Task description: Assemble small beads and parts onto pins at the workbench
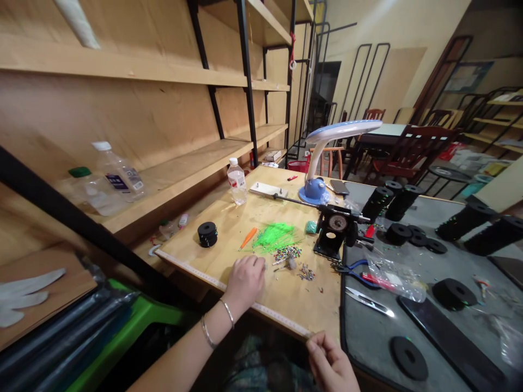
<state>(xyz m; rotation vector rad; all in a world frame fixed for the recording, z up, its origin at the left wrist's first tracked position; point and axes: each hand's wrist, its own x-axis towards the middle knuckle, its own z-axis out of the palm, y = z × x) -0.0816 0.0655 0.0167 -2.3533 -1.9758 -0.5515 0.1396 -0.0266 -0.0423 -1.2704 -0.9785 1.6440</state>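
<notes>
My left hand [245, 280] rests on the wooden table near its front edge, fingers curled under and pressed together. Whatever may be under them is hidden. At the table's front rim, my right hand [333, 362] is closed in a pinch; anything between thumb and finger is too small to make out. Beyond the left hand lie bright green strands [278, 235], a pile of multicoloured beads [287, 252] and an orange pointed tool [248, 238]. Small metal pieces [306, 272] are scattered to the right of the beads. A measuring tape [281, 319] runs along the front rim.
A black device with a dial [335, 226] stands right of the beads, before a blue-based lamp [314, 190]. Blue-handled pliers [359, 272], scissors [370, 302] and black foam spools [453, 294] lie on the grey mat. A bottle [237, 182] stands at the back left.
</notes>
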